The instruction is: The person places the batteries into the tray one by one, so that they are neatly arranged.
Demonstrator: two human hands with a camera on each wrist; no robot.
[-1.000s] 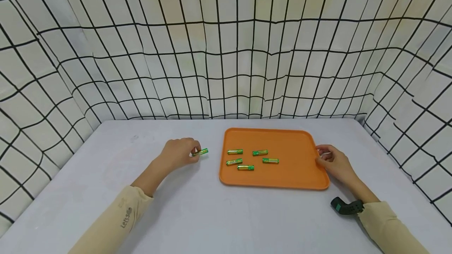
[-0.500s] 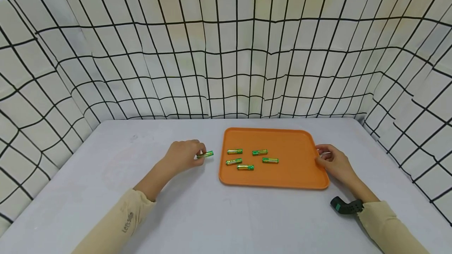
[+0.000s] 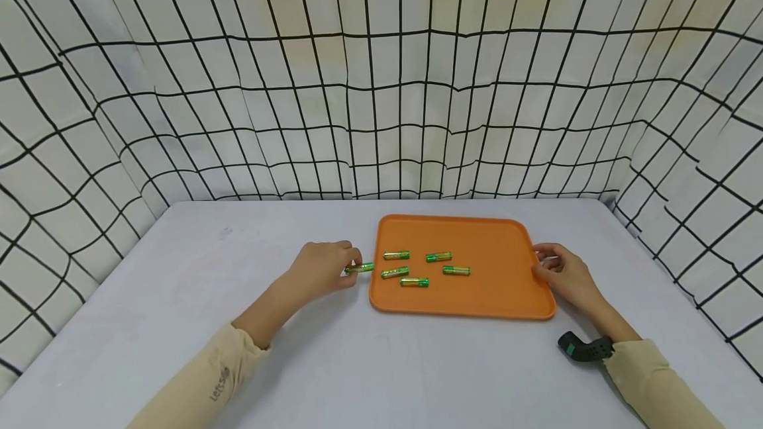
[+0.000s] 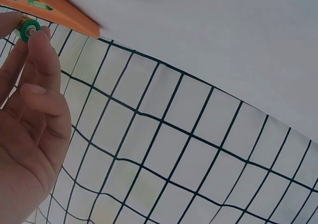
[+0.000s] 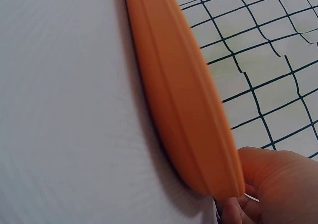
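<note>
In the head view my left hand (image 3: 324,269) pinches a green and gold battery (image 3: 361,268) between thumb and fingers, its free end right at the left rim of an orange tray (image 3: 501,250). The left wrist view shows that battery (image 4: 30,30) end-on, its metal cap toward the camera. Several like batteries (image 3: 414,282) lie on their sides in the left and middle of the tray. My right hand (image 3: 566,277) grips the tray's right rim, thumb and fingers at the edge. The right wrist view shows the tray's outer side (image 5: 184,95) close up, with the fingers partly hidden behind it.
The tray lies on a white-covered table (image 3: 381,369). White walls with a black grid (image 3: 399,104) enclose the table at the back and sides. A black device (image 3: 586,348) is on my right wrist, beside the sleeve.
My left hand has moved right and slightly toward me, bringing the battery from beside the tray to its left rim. My right hand and the batteries in the tray have stayed put.
</note>
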